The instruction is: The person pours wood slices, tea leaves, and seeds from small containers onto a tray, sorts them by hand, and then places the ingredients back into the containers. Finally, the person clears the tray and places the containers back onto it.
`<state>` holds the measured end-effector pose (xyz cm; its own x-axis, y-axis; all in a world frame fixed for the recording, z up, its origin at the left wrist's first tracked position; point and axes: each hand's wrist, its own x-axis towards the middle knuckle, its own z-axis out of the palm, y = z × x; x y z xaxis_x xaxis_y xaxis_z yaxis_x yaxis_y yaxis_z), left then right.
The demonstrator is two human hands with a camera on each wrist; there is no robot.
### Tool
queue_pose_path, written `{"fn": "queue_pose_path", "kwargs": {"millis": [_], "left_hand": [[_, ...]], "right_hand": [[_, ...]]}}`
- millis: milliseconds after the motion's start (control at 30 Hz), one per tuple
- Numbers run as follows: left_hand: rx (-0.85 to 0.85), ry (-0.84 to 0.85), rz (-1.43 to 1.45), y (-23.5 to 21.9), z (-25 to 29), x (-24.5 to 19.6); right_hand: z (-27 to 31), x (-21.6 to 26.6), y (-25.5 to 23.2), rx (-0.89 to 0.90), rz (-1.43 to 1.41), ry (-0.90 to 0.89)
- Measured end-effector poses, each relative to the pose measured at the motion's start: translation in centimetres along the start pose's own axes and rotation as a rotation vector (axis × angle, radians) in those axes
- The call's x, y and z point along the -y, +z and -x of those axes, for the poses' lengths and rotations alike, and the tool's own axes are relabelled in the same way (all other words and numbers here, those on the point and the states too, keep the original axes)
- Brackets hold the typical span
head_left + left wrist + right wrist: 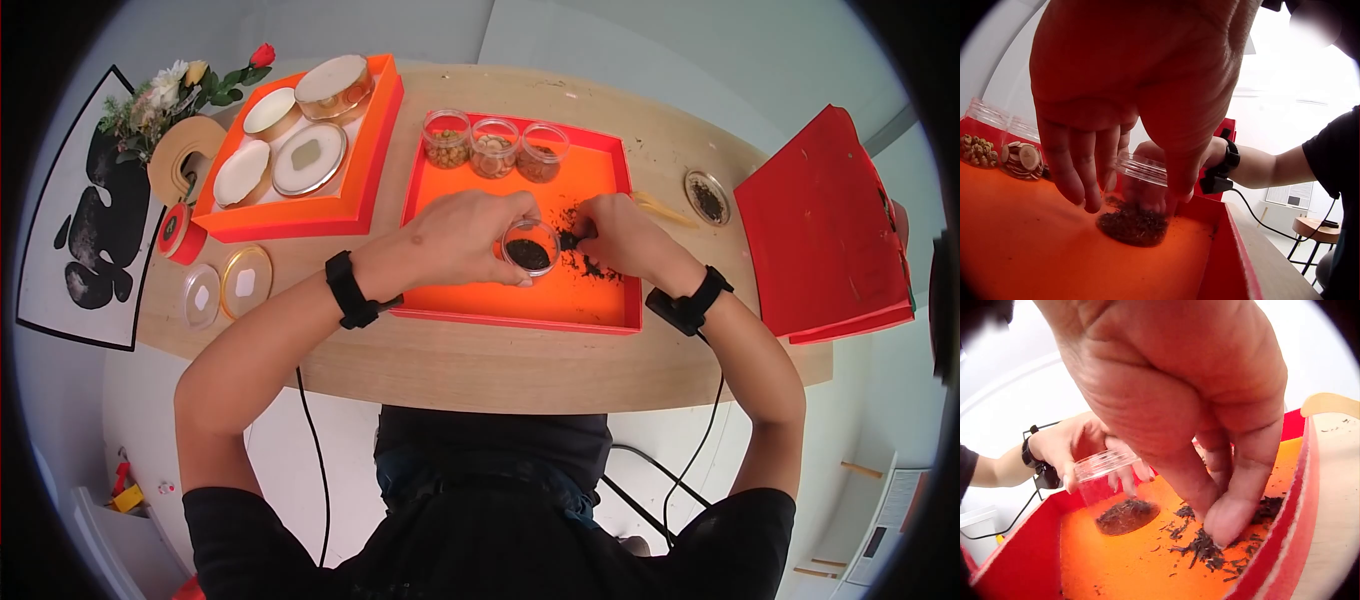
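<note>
My left hand (462, 238) grips a small clear plastic jar (529, 253) between thumb and fingers, over the orange floor of a shallow red-rimmed box lid (460, 302). Dark dried tea leaves (1132, 226) cover the bottom of this jar, and its threaded mouth has no cap. To the right, my right hand (628, 240) reaches down to spilled tea leaves (1200, 550) near the lid's right wall. Its thumb and fingertips come together on the leaves, pinching some; the amount between them is hidden.
Three clear jars (494, 150) of dried pieces stand along the lid's back. Right of it lie a yellow scoop (662, 210) and a dish of dark leaves (709, 198). An orange box (385, 150) holds round containers at left, near clear lids (246, 282). A red box (825, 230) stands far right.
</note>
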<state>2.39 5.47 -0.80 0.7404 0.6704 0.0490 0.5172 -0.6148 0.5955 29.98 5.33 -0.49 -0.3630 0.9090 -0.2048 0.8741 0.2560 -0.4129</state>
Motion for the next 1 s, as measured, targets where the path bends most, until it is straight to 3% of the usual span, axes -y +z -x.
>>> {"fn": "queue_pose_path", "kwargs": {"millis": [167, 500, 600, 700, 767, 1000], "left_hand": [[-0.006, -0.001, 0.017, 0.2, 0.2, 0.1], [-0.007, 0.003, 0.013, 0.0, 0.1, 0.0], [0.009, -0.024, 0.015, 0.0, 0.2, -0.1], [0.002, -0.007, 0.006, 0.0, 0.0, 0.1], [-0.013, 0.008, 0.034, 0.2, 0.1, 0.3], [-0.036, 0.03, 0.025, 0.2, -0.1, 0.2]], "right_hand": [[-0.7, 0.0, -0.2, 0.067, -0.105, 0.114], [-0.1, 0.2, -1.3, 0.02, -0.038, 0.058], [0.2, 0.7, -1.6, 0.021, -0.157, 0.091], [0.6, 1.1, -1.8, 0.051, -0.017, 0.085], [0.8, 1.2, -2.3, -0.026, -0.164, 0.053], [2.8, 8.2, -5.1, -0.025, -0.297, -0.066]]}}
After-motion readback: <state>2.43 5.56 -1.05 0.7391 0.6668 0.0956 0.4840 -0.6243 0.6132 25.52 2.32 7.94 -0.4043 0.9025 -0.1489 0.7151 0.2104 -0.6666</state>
